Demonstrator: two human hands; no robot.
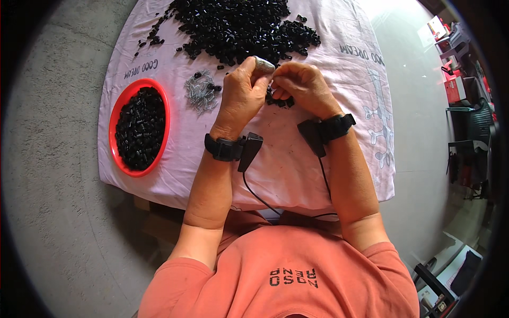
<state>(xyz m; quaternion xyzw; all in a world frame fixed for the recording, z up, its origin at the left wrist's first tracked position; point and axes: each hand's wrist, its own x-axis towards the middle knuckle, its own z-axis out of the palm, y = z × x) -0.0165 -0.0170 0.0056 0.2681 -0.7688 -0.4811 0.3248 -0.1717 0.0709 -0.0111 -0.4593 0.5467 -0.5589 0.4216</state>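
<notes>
Grey concrete floor all round; work surface is a low table under a pale pink printed cloth.

Left hand and right hand are raised together over the cloth's centre, fingertips meeting. Both are pinched closed around a small item between them; it looks like one small black plastic piece, but the fingers hide it, so I cannot tell exactly what each holds. A few loose black pieces lie just below the hands.

Progress, judged from the piles:
- round red plastic bowl, person's left, holds a good layer of small black pieces, roughly filled.
- large heap of small black plastic pieces beyond the hands is much bigger.
- small cluster of silvery metal pins beside the left hand is modest.

Estimate: well under half done.
</notes>
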